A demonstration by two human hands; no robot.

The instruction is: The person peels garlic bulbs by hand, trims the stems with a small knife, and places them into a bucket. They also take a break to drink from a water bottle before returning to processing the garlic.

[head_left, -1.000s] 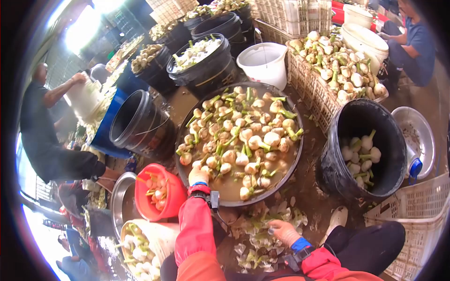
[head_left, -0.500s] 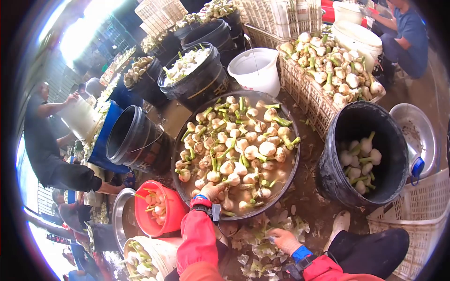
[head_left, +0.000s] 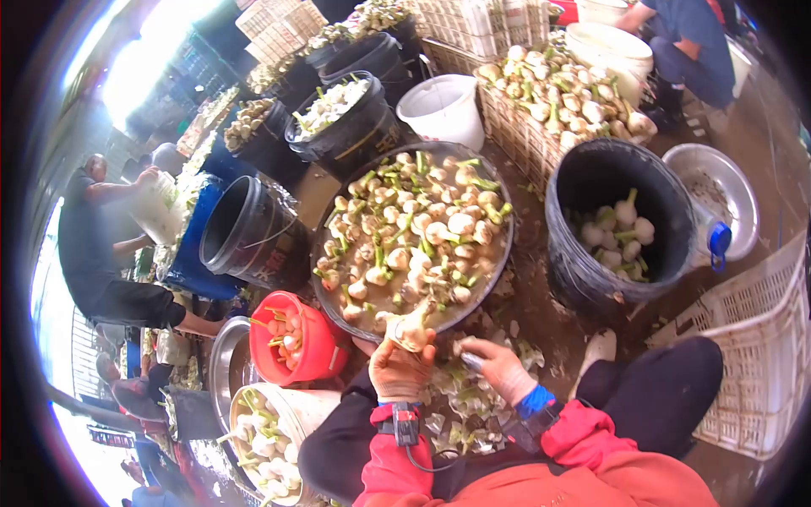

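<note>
Clasped in my left hand (head_left: 400, 373) is a garlic bulb (head_left: 414, 328), lifted in front of the near rim of a wide dark basin (head_left: 460, 316). The basin holds muddy water and many garlic bulbs (head_left: 405, 228) with green stem stubs. My right hand (head_left: 504, 373), fingers closed, is just right of the left hand. It grips a small grey, metal-looking tool (head_left: 472, 361); its exact kind does not show. Pale garlic skins (head_left: 460, 404) lie on the ground below both hands.
On the right stand a black bucket (head_left: 583, 262) with cleaned bulbs, a metal bowl (head_left: 743, 198) and a plastic crate (head_left: 756, 372). Left are a red bucket (head_left: 329, 351) and a white bucket (head_left: 308, 406) of garlic. A heaped crate (head_left: 515, 139) stands behind. Two people (head_left: 101, 245) (head_left: 688, 51) work nearby.
My left hand has come up out of the basin toward me, now with a garlic bulb in it. My right hand has risen a little toward it. The view has shifted slightly.
</note>
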